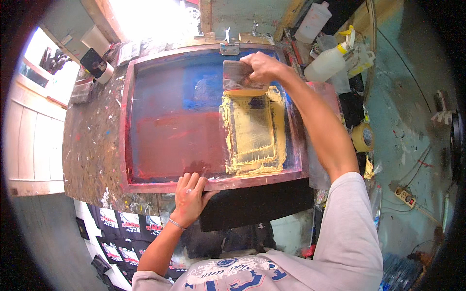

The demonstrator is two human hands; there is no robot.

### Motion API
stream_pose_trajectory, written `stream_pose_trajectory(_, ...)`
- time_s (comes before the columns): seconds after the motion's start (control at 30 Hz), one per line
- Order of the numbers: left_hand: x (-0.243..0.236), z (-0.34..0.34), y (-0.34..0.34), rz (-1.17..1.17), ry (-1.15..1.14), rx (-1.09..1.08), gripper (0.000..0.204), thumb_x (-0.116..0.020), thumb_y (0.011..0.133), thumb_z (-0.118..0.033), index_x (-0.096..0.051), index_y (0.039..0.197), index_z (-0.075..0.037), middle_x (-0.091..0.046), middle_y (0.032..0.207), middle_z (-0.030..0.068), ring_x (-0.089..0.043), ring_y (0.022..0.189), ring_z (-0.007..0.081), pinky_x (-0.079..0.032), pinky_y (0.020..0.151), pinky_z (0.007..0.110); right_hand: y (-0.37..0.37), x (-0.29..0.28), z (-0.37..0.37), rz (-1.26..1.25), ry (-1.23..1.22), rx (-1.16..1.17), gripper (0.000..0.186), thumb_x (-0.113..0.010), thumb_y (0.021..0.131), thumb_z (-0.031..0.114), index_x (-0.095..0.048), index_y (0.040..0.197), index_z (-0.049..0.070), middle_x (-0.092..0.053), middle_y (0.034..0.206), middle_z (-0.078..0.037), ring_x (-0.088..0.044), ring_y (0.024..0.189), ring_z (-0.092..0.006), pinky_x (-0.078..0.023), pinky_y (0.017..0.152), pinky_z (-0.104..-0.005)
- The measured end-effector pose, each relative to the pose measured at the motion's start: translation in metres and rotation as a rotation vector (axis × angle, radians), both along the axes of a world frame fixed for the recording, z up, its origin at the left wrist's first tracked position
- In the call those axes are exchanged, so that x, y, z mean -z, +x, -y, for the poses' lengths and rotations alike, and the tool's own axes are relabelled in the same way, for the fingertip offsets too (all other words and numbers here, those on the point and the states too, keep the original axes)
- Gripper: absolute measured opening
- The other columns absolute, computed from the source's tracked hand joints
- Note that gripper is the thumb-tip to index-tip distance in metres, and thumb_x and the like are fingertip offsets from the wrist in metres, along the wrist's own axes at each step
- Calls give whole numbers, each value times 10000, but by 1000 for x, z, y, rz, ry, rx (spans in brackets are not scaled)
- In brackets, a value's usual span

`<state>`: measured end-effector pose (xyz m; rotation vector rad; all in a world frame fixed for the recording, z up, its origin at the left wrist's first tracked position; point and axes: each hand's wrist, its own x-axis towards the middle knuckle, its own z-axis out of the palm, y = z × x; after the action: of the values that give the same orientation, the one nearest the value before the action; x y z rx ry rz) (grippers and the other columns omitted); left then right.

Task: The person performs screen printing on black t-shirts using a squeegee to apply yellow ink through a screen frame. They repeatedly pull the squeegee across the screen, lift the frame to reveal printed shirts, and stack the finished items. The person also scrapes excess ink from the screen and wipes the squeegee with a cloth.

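Frame (262, 181) on stained bench (94, 133), perhaps doorway (150, 17) beyond

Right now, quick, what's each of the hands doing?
Left hand: on the frame's near edge; can't tell if gripping.
Right hand: closed, holding the squeegee.

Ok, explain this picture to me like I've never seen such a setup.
There is no machine here, just a person's two bare hands. One of two fisheye cameras worn on the head looks down, so straight edges bend. A wooden-rimmed frame lies on a stained table, its sheet coloured blue, dark red and yellow. The right hand holds a wide, flat squeegee at the far end of the yellow patch. The left hand rests on the frame's near edge.
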<state>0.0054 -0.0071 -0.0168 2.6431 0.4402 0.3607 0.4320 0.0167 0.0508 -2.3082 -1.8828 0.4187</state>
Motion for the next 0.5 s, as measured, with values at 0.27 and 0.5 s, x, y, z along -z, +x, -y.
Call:
stream_pose_trajectory(0.27, 2, 3, 3, 50, 29, -3, 354, -829, 771, -271, -605, 927, -47, -530, 914, 117, -518, 873, 319, -422, 758, 431, -138, -6, 142, 80, 91, -11, 280, -618, 809, 20, -656, 1085, 45, -706, 980, -178, -681, 924, -409, -543, 847, -528)
stream_pose_trajectory(0.5, -1, 2, 4, 51, 63, 10, 366, -819, 784, -298, -600, 927, -41, -529, 910, 119, -519, 876, 323, -421, 761, 433, -119, 8, 147, 51, 396, 33, 336, -643, 756, 11, -628, 1089, 54, -696, 996, -182, -656, 966, -409, -516, 839, -520)
